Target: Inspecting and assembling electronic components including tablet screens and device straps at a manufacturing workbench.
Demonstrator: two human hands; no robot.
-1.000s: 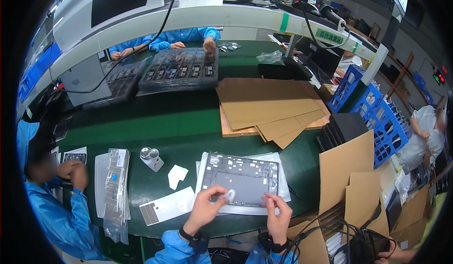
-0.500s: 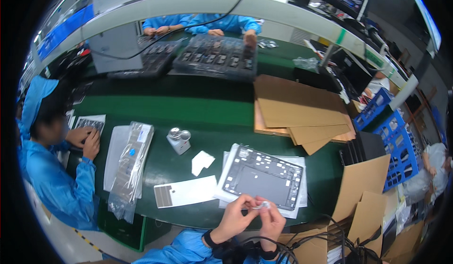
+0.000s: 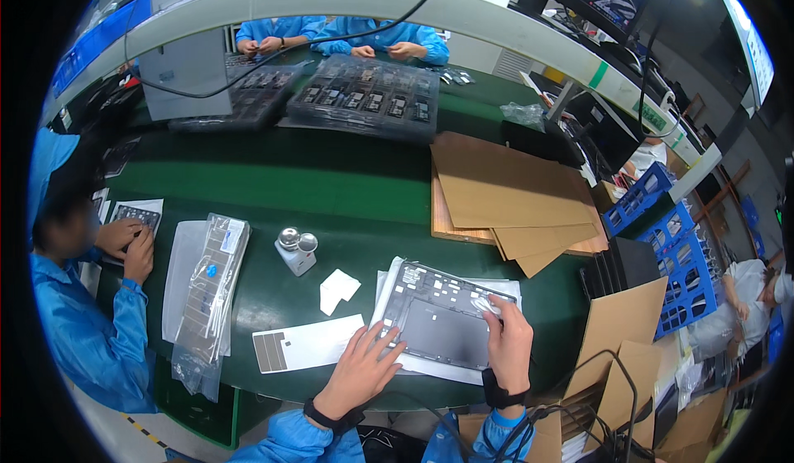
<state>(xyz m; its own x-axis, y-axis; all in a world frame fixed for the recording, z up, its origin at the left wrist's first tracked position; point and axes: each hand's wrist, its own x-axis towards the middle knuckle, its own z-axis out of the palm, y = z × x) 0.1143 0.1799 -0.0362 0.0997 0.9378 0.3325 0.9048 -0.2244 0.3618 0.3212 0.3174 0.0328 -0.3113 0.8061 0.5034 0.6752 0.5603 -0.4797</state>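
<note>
A dark grey tablet housing, dotted with small white pieces, lies on white sheets at the table's front. My left hand is open, its spread fingers resting on the housing's near left edge. My right hand is closed on a small white wad, perhaps a cloth or tissue, at the housing's right side. The fingers partly cover the wad. Left of the housing lies a white sheet with brown strips. Behind that sheet are folded white wipes and a small dispenser bottle with a metal top.
Plastic-wrapped strips lie to the left, beside a co-worker handling a small part. Cardboard sheets and clear trays of parts stand farther back. Cables, cardboard and a blue rack are at the right.
My hands were together at the housing's near edge, fingering the white wad. Now they are apart: the left lies on the housing's left edge, the right has carried the wad to its right side.
</note>
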